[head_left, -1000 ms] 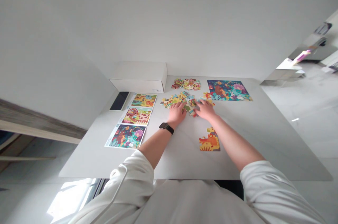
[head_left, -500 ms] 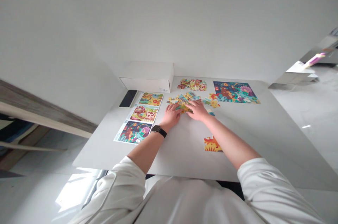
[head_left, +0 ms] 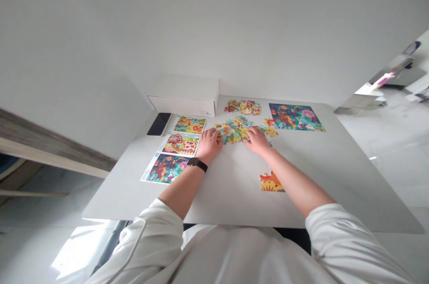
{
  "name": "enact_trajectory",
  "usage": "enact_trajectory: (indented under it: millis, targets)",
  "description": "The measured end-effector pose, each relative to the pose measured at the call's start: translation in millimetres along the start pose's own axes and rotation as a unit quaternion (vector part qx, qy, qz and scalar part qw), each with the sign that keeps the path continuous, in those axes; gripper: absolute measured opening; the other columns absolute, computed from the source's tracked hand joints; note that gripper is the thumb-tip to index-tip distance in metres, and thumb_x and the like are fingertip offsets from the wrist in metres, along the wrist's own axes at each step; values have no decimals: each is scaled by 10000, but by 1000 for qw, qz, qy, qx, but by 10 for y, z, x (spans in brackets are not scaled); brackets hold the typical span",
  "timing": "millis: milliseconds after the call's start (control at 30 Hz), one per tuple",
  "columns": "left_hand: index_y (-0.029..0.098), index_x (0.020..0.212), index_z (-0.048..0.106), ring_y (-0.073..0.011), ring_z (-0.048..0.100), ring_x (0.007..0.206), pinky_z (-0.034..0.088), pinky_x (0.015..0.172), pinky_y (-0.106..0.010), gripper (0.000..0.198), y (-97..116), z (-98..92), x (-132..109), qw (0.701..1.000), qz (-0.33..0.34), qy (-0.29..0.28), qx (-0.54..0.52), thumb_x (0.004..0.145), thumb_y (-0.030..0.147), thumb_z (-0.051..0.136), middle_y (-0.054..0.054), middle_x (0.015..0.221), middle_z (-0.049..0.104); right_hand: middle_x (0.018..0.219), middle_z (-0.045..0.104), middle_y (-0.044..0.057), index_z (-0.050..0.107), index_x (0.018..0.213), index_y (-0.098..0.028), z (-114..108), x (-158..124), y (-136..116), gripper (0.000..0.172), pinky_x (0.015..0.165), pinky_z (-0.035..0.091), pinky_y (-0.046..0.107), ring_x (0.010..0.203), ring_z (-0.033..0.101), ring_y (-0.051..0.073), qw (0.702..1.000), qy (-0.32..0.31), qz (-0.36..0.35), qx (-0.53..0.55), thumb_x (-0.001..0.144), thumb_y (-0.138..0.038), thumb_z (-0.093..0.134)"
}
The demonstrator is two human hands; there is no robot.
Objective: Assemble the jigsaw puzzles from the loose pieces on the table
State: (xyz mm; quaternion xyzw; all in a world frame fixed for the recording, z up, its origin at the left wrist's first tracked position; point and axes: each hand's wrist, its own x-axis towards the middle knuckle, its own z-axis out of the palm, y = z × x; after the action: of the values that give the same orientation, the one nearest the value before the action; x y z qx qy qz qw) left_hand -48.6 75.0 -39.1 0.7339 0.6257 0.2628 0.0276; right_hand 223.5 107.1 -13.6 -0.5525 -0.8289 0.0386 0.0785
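Note:
My left hand (head_left: 209, 143), with a black watch on its wrist, lies palm down at the left edge of a heap of loose puzzle pieces (head_left: 236, 129) on the white table (head_left: 318, 177). My right hand (head_left: 258, 139) rests on the heap's right side, fingers stretched over the pieces. Neither hand plainly lifts a piece. A small joined orange and yellow puzzle section (head_left: 270, 181) lies near me, partly under my right forearm. A finished dark blue puzzle (head_left: 295, 116) lies at the far right.
Three picture cards (head_left: 176, 145) lie in a column at the left. A second heap of pieces (head_left: 243, 106) sits further back. A white box (head_left: 186, 96) stands against the wall, a black phone (head_left: 159, 123) beside it. The table's front edge is close to my body.
Both hands have shifted left across the heap, and my left hand has spread away from my right. The pieces between them are more gathered. The camera view swayed slightly.

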Motion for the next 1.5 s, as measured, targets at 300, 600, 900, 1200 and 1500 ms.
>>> enact_trajectory:
  millis: [300,600,900,1200,1500]
  targets:
    - [205,1355,697,-333,532,1446,385,1285,-520,409,11,40,5,999,-9,2,32,969,244,565,-149,1542,614,1581,582,145,701,1487,-275,83,186,-372,461,1272,359,494,1486,502,329,997,-28,-71,12,1043,-394,664]
    - [216,1419,683,-322,566,1466,365,1305,-542,554,-74,76,75,999,20,-38,1,904,107,510,-146,1569,627,1626,548,143,639,1547,-227,39,276,-429,509,1270,360,478,1496,492,333,999,-36,-16,5,1044,-240,564]
    - [267,1349,784,-294,555,1476,416,1285,-485,603,-101,37,92,995,63,-72,14,861,49,503,-67,1590,632,1544,609,144,689,1469,-258,-77,3,-47,462,1222,422,512,1451,534,325,999,21,-24,44,1009,-269,655]
    - [249,1388,763,-299,561,1472,416,1277,-500,643,-22,9,129,992,80,-84,46,848,24,496,-93,1539,672,1386,722,136,777,1316,-216,-145,-546,781,364,1192,473,462,1308,642,286,993,100,18,62,991,-180,616]
    - [222,1475,696,-283,596,1447,444,1258,-455,659,47,24,334,990,82,-104,55,870,61,490,-106,1534,677,1333,762,111,795,1290,-267,160,-793,982,358,1159,504,485,1264,671,284,982,157,30,101,1019,-244,562]
